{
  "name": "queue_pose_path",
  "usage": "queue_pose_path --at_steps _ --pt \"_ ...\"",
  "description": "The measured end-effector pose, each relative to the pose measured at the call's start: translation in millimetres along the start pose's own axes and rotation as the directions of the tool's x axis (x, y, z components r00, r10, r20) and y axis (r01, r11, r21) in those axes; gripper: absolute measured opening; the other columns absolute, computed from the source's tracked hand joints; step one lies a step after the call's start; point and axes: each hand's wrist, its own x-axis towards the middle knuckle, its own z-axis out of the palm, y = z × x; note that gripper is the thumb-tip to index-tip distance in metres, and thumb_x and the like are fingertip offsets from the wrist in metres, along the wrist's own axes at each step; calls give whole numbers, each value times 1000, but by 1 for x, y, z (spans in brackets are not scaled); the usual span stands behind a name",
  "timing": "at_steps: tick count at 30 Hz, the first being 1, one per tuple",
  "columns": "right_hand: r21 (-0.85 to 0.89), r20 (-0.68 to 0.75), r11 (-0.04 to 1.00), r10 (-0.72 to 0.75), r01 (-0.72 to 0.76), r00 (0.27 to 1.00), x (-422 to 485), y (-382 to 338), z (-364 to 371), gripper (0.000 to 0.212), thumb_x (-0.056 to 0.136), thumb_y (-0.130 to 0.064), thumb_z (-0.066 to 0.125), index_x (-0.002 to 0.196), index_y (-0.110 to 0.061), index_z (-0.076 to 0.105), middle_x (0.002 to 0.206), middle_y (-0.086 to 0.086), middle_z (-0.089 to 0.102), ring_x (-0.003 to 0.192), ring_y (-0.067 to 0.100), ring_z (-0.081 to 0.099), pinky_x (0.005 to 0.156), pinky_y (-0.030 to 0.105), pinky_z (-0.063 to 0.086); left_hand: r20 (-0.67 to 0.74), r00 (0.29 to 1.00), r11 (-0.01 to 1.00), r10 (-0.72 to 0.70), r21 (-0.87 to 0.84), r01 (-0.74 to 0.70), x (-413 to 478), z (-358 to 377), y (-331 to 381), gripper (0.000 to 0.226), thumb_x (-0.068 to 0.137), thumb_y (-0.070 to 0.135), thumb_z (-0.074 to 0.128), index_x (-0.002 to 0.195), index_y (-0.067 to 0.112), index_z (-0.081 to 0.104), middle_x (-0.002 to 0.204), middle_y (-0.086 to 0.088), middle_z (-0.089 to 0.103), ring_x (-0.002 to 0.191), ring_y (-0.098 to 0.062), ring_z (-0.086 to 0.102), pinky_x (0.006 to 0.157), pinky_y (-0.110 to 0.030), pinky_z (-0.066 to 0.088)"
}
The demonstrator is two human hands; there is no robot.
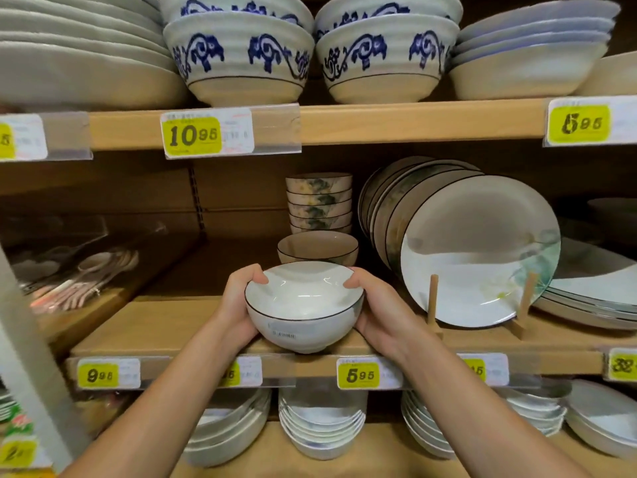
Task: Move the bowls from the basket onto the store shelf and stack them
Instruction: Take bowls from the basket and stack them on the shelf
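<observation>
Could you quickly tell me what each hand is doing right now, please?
Left hand: grips the left side of the white bowl, thumb over its rim.
Right hand: grips the right side of that bowl, thumb over its rim.

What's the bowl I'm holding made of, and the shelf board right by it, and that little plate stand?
The bowl looks like glazed ceramic, perhaps porcelain: glossy white, sharp reflections, thin dark rim line. The shelf looks like light wood or wood-look laminate, matte; I cannot tell which. The plate stand seems plain wood: pale, dull pegs.
</observation>
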Motion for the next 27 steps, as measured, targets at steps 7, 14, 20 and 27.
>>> queue_pose_path --at_steps 7,14,20,27 --pt "-30 -9 1000 -6 6 1000 -1 -1 1 41 79 -6 48 117 -7 64 117 13 68 115 30 60 100 44 49 -1 999 999 -34 0 34 0 0 3 41 67 9 39 93 -6 67 86 -21 73 70 -32 72 54 -30 57" --pt "-200 -108 975 -120 96 987 -1 9 7 45 79 -13 44 121 -21 59 119 7 64 112 25 59 102 48 46 -219 957 978 192 123 -169 -40 -1 -13 9 81 24 61 83 15 64 75 0 70 73 -19 65 60 -30 54" --pt "-315 -125 942 -165 118 978 -8 13 12 53 66 -31 47 119 -31 57 118 0 61 108 19 57 92 40 50 -216 947 965 238 160 -206 -59 23 -35 47 79 6 53 122 26 57 107 1 72 99 -21 67 80 -42 57" --pt "-156 -107 988 -36 19 994 4 -8 5 34 80 -8 48 108 -9 66 113 15 68 105 30 62 90 39 50 -178 981 992 72 116 -52 -37 9 -12 69 46 8 44 113 6 62 106 -11 69 86 -30 63 48 -29 53"
